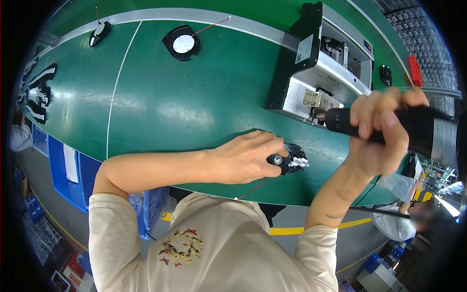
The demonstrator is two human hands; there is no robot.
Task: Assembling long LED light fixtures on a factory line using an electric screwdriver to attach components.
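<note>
A: What do we have, biggest first?

B: The green tabletop (204, 82) spreads before us, with a silver-and-black machine (300, 95) at its far right.

A: And the black driver (422, 130)?

B: We have our right hand (382, 124) wrapped around its body, up above the tabletop. Its long axis runs roughly left to right, nose pointing left at the metal block (312, 99) on the machine's front — whether they touch, we can't tell.

A: Where is the black part (295, 159)?

B: On the tabletop toward our near edge, its long axis also roughly sideways. Our left hand (253, 155) clasps its left end between thumb and fingers, so that hand is nearer; our two hands are well apart.

A: Which relation matters most?

B: Driver nose to black part — from the nose, the part lies back toward us and a little left. Smallest of all, a red wire (253, 190) trails from beneath our left hand toward the near edge.
</note>
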